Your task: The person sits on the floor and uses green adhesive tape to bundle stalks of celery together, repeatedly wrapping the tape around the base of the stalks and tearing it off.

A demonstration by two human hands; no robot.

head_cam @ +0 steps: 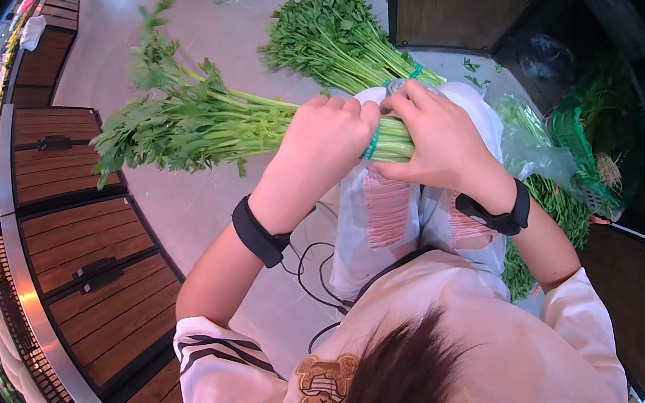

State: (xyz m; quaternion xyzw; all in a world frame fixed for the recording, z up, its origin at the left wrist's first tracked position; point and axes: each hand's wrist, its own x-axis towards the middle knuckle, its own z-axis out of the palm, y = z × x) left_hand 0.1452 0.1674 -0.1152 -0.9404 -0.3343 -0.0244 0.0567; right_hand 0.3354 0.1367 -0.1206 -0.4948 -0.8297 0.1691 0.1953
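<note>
A leafy bunch of celery [212, 121] lies across my knees, its leaves pointing left and its stalk ends to the right. My left hand [332, 132] is closed around the stalks. Beside its fingers a green tie [373, 143] circles them. My right hand [433, 130] grips the stalk ends, thumb below and fingers above; the cut ends are hidden under it. Beyond my knees, a pile of similar leafy green stalks [337, 45] with green ties rests on the floor.
A green plastic crate [566, 130] with greens stands at the right, near a clear plastic bag [530, 141] of stalks. More greens [566, 217] lie below it. Wood-panelled cabinets [103, 312] line the left. Black cables [307, 265] run on the floor beside my legs.
</note>
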